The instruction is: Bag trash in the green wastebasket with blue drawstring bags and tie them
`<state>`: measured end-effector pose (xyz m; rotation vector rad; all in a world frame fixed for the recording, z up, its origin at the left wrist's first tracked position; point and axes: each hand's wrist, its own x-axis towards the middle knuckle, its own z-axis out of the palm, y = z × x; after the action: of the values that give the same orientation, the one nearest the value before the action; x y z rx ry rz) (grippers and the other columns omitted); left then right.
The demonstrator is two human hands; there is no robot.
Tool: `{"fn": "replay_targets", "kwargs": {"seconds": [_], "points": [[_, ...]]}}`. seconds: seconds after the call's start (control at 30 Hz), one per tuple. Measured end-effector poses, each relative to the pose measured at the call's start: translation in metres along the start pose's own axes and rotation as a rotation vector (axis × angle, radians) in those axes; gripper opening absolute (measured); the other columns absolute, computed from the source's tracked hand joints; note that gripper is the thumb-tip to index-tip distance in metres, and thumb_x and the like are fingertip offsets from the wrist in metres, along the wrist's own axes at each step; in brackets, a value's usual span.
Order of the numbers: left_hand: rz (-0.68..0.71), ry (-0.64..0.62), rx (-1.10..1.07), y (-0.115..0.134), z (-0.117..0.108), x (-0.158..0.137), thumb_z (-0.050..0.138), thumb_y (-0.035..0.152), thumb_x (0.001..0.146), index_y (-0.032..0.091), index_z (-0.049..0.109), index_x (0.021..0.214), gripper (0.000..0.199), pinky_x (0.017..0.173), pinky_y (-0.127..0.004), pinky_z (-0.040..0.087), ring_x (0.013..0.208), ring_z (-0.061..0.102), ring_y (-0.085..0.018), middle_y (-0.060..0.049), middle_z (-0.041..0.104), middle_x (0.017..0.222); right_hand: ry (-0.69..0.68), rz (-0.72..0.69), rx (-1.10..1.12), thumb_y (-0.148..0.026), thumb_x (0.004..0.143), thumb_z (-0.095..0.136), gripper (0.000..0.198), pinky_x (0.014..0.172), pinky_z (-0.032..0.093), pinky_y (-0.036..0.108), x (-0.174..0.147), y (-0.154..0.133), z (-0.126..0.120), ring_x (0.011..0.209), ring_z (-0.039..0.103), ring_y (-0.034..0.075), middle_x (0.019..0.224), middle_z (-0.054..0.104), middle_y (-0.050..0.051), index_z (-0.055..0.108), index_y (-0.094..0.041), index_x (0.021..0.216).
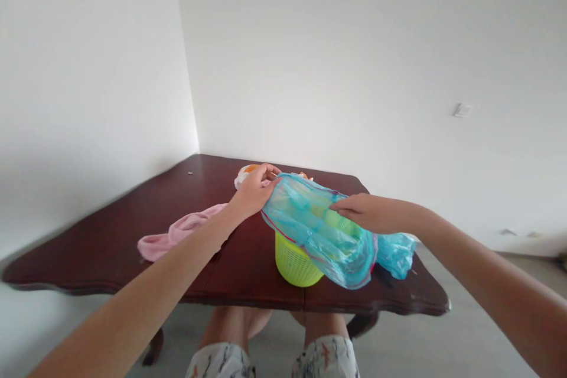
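A blue plastic bag [305,221] w/ red edging, spread btwn two hands above a green basket [296,263] at the near side of the dark bench [212,189]. L hand [256,189]: grip closed, fingers pinching the bag's L end. R hand [365,211]: fingers fairly straight, tips at the bag's upper R part — whether they've hold of it, I can't tell from where I stand.

Long axis of bag: slants from L hand down toward the near R, crossing over the basket & hanging past its R side; green mesh shows thru the film. Basket lies below & btwn the hands, rim mostly hidden, R hand the nearer of the two.

Also present: a crumpled blue bundle [396,254] just R of the bag; pink cloth [179,233] on the bench, L of basket; white-and-orange bundle [243,173] behind L hand.
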<state>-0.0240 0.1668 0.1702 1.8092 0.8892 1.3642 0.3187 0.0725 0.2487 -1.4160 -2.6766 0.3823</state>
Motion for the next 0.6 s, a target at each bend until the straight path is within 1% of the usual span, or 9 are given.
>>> {"fn": "replay_targets", "kwargs": {"seconds": [0.07, 0.1, 0.17, 0.27, 0.33, 0.4, 0.5, 0.6], "points": [[0.021, -0.056, 0.144, -0.013, 0.002, 0.006, 0.079, 0.060, 0.100, 0.022, 0.076, 0.117, 0.041, 0.090, -0.039, 0.061, 0.103, 0.079, -0.028, -0.008, 0.084, 0.109, 0.004, 0.039, 0.018, -0.041, 0.121, 0.053, 0.041, 0.117, 0.064, 0.043, -0.012, 0.017, 0.002, 0.128, 0.084, 0.031, 0.142, 0.089, 0.008, 0.087, -0.029, 0.140], [0.018, -0.080, 0.207, -0.018, 0.004, 0.009, 0.075, 0.058, 0.102, 0.022, 0.076, 0.115, 0.038, 0.088, -0.040, 0.060, 0.099, 0.078, -0.028, -0.007, 0.083, 0.106, 0.035, 0.066, 0.025, -0.040, 0.122, 0.051, 0.043, 0.122, 0.063, 0.046, -0.016, 0.026, 0.007, 0.133, 0.082, 0.033, 0.147, 0.087, 0.010, 0.086, -0.028, 0.142], [-0.002, -0.099, 0.308, -0.025, 0.009, 0.015, 0.073, 0.053, 0.102, 0.022, 0.076, 0.110, 0.032, 0.083, -0.039, 0.058, 0.089, 0.076, -0.027, -0.005, 0.081, 0.098, 0.118, 0.116, 0.039, -0.039, 0.122, 0.048, 0.044, 0.126, 0.061, 0.051, -0.017, 0.045, 0.024, 0.136, 0.082, 0.035, 0.148, 0.086, 0.011, 0.086, -0.027, 0.141], [-0.022, -0.066, 0.365, -0.035, 0.018, 0.024, 0.075, 0.046, 0.098, 0.023, 0.075, 0.100, 0.023, 0.078, -0.038, 0.053, 0.081, 0.070, -0.025, -0.003, 0.077, 0.089, 0.258, 0.196, 0.113, -0.033, 0.120, 0.048, 0.044, 0.129, 0.059, 0.055, -0.003, 0.070, 0.055, 0.138, 0.081, 0.037, 0.148, 0.086, 0.012, 0.086, -0.025, 0.142], [-0.080, -0.028, 0.303, -0.041, 0.024, 0.029, 0.079, 0.043, 0.095, 0.024, 0.074, 0.094, 0.020, 0.077, -0.037, 0.049, 0.078, 0.066, -0.024, -0.001, 0.072, 0.082, 0.383, 0.272, 0.209, -0.027, 0.117, 0.052, 0.042, 0.133, 0.056, 0.056, 0.012, 0.084, 0.071, 0.144, 0.078, 0.037, 0.150, 0.085, 0.013, 0.085, -0.024, 0.143], [-0.164, 0.024, 0.194, -0.049, 0.029, 0.033, 0.084, 0.041, 0.092, 0.024, 0.074, 0.092, 0.020, 0.078, -0.036, 0.049, 0.081, 0.064, -0.024, 0.000, 0.069, 0.079, 0.473, 0.330, 0.301, -0.024, 0.114, 0.055, 0.040, 0.136, 0.052, 0.056, 0.028, 0.093, 0.082, 0.148, 0.076, 0.036, 0.151, 0.085, 0.013, 0.085, -0.023, 0.140], [-0.266, 0.077, 0.057, -0.062, 0.037, 0.034, 0.087, 0.040, 0.090, 0.023, 0.072, 0.090, 0.023, 0.083, -0.034, 0.053, 0.089, 0.068, -0.024, 0.000, 0.069, 0.082, 0.506, 0.355, 0.383, -0.023, 0.111, 0.057, 0.037, 0.135, 0.053, 0.055, 0.048, 0.100, 0.089, 0.146, 0.076, 0.035, 0.148, 0.085, 0.014, 0.087, -0.022, 0.133], [-0.387, 0.022, -0.083, -0.075, 0.042, 0.030, 0.091, 0.046, 0.088, 0.023, 0.073, 0.088, 0.030, 0.079, -0.036, 0.060, 0.087, 0.073, -0.026, -0.003, 0.074, 0.082, 0.507, 0.352, 0.486, -0.030, 0.110, 0.056, 0.034, 0.123, 0.061, 0.051, 0.061, 0.101, 0.095, 0.131, 0.082, 0.033, 0.136, 0.088, 0.013, 0.086, -0.021, 0.124]]}}
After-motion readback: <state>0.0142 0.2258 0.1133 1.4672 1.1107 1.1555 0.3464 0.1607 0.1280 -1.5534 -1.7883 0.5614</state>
